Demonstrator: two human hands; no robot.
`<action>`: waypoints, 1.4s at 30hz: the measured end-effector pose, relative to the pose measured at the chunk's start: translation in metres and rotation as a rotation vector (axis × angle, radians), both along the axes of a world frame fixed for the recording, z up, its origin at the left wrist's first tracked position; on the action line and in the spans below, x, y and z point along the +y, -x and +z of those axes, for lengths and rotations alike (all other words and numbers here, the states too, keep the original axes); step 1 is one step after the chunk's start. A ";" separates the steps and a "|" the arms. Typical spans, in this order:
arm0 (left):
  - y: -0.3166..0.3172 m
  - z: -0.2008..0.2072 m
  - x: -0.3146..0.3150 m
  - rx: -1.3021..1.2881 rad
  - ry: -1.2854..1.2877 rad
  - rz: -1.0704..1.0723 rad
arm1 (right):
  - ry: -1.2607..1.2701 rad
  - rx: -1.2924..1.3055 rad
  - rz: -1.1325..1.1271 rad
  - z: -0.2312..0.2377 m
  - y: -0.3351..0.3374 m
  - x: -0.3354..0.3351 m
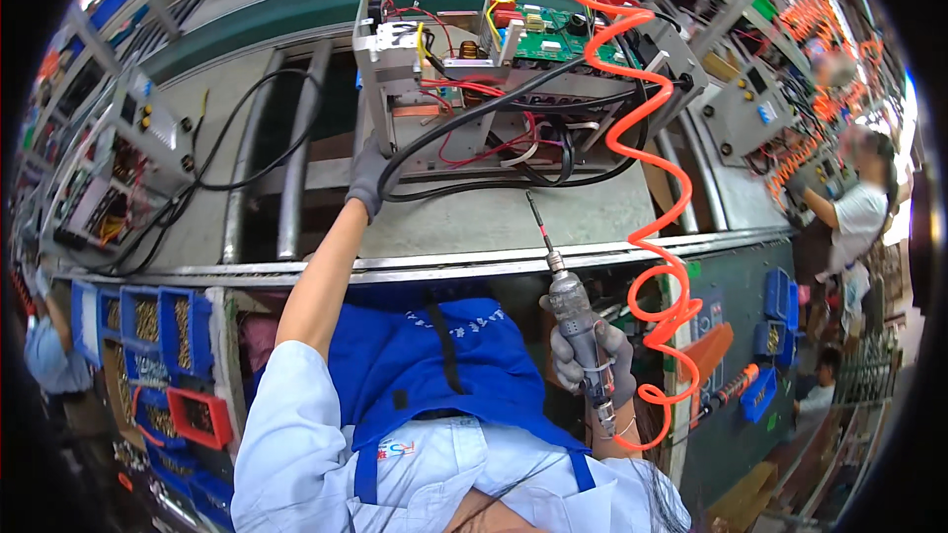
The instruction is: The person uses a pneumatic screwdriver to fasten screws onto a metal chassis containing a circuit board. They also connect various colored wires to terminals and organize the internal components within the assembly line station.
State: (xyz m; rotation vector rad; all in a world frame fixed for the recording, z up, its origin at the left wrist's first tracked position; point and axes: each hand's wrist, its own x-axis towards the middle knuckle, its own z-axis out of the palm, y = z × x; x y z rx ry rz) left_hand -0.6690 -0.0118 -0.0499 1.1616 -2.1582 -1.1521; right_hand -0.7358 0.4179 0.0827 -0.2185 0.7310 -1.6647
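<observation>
My right hand (604, 363), in a grey glove, is wrapped round an air screwdriver (573, 308). Its long thin bit points up and away, towards the bench. At the lower left corner of an open metal chassis (371, 104), my gloved left hand (369, 176) grips the side panel, its fingers partly hidden. Inside the chassis are a green circuit board (553, 46), coils, and red and yellow wires. A thick black cable (464, 123) loops across the front of the chassis and passes beside my left hand.
A coiled orange air hose (664, 163) hangs down on the right. Another chassis (148, 128) stands left with its cable, and one more (746, 109) right. Blue bins (183, 331) of screws and a red bin (199, 418) sit lower left. A co-worker (861, 212) is at right.
</observation>
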 end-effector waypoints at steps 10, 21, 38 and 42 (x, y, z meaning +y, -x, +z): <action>-0.107 -0.009 -0.040 0.094 0.313 0.299 | -0.047 -0.048 0.240 -0.011 -0.016 -0.076; -0.053 0.082 0.005 -0.304 0.914 0.137 | -0.154 -0.103 0.244 -0.024 -0.020 -0.081; -0.021 0.069 -0.043 -0.302 0.951 0.145 | -0.133 -0.160 0.139 -0.048 -0.003 -0.045; -0.030 0.068 -0.059 -0.254 1.009 0.033 | -0.196 -0.164 0.069 -0.046 -0.003 -0.024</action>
